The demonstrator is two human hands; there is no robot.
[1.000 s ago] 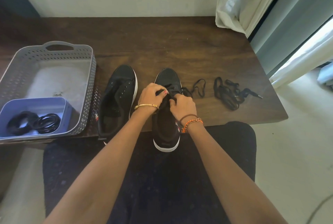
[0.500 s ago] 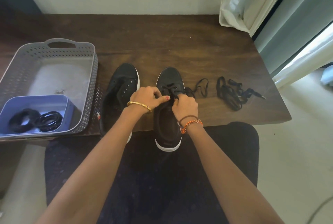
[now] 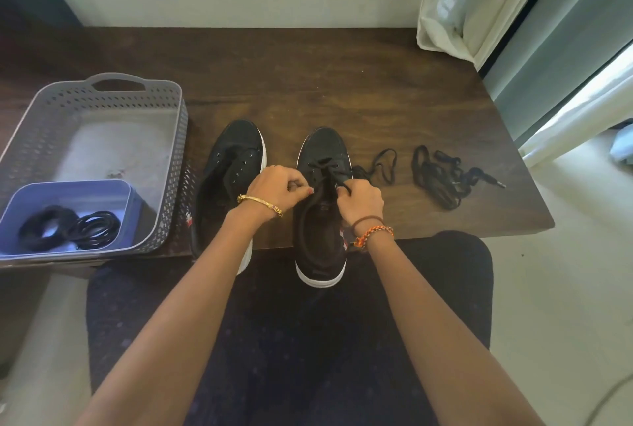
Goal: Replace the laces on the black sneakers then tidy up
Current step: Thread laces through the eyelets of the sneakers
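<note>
Dark wood surface (image 3: 342, 83) against wall; landmark: right sneaker (image 3: 322, 213), toe toward wall, heel overhanging near edge. Left sneaker (image 3: 229, 179) just beside, unlaced. Left hand (image 3: 277, 191) and right hand (image 3: 361, 197) each grip pinched on lace (image 3: 325, 168) at mid eyelets. Loose laces (image 3: 442, 175) right of it. Basket (image 3: 171, 137) far left. Logos unreadable.
</note>
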